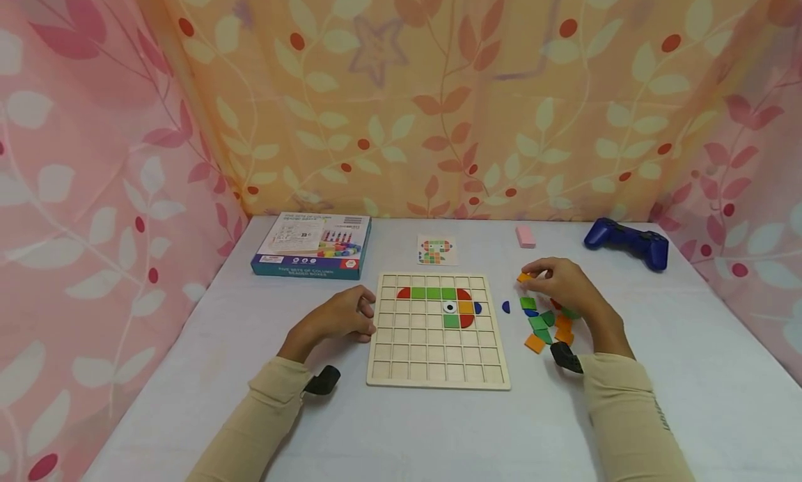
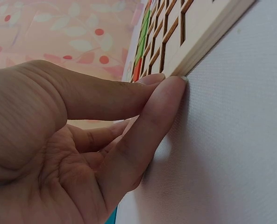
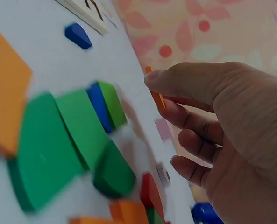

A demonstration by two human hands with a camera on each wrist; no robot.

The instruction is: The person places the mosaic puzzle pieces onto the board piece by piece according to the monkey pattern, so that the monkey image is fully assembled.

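Note:
A wooden grid board (image 1: 435, 356) lies on the table, with red, green and orange tiles, an eye tile (image 1: 450, 307) and a blue half-round piece (image 1: 478, 308) at its upper part. My left hand (image 1: 341, 313) pinches the board's left edge between thumb and index finger, the fingertips right at the rim in the left wrist view. My right hand (image 1: 560, 281) holds an orange tile (image 3: 156, 91) between thumb and fingers, raised above the table. Below that hand lies a loose heap of green (image 1: 537, 322), orange, blue and red pieces, partly hidden by the hand and wrist.
Behind the board lies a pattern card (image 1: 437, 249). A boxed set (image 1: 313, 245) is at the back left, a pink block (image 1: 525, 237) and a blue game controller (image 1: 626, 244) at the back right. One blue half-round piece (image 1: 506, 306) lies between board and heap.

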